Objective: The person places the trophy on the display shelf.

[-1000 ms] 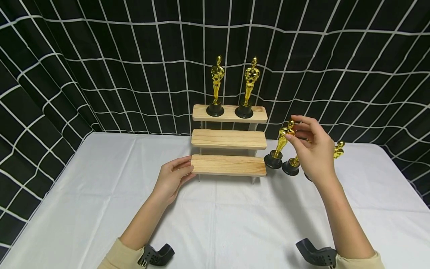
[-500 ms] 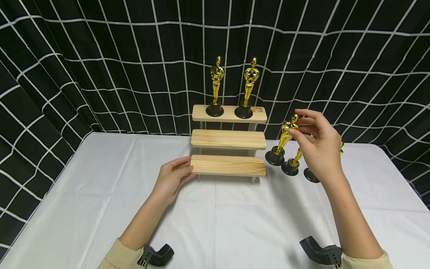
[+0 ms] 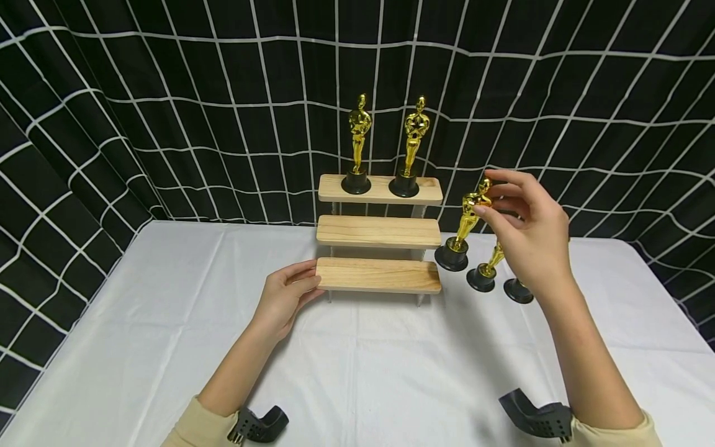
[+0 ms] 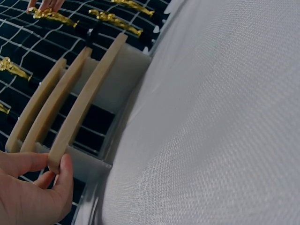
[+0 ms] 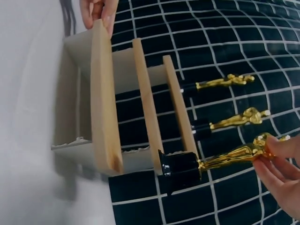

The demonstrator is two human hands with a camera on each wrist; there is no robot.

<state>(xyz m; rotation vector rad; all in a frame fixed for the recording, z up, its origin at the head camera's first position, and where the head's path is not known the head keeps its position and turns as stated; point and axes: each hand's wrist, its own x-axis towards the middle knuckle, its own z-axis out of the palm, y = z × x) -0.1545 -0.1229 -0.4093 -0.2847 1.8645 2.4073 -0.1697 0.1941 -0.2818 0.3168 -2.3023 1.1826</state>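
Note:
My left hand [image 3: 286,298] pinches the left end of the lowest board of a three-tier wooden shelf [image 3: 378,274]. With thumb and fingers my right hand [image 3: 530,236] holds a gold trophy statuette [image 3: 468,217] by its upper body. Its black base hangs just right of the middle board, tilted a little; the right wrist view shows this statuette [image 5: 229,157] beside the shelf's end. On the top board two matching statuettes [image 3: 360,133] stand upright, side by side. The middle and lowest boards bear nothing.
Behind and below my right hand, more statuettes [image 3: 487,267] stand on the white-covered table [image 3: 223,360], partly hidden by the hand. A black cloth with a white grid [image 3: 223,124] hangs behind and at both sides of the table.
The held statuette has risen and, after a slight shift right, moved back left toward the shelf with my right hand. My left hand stays on the lowest board.

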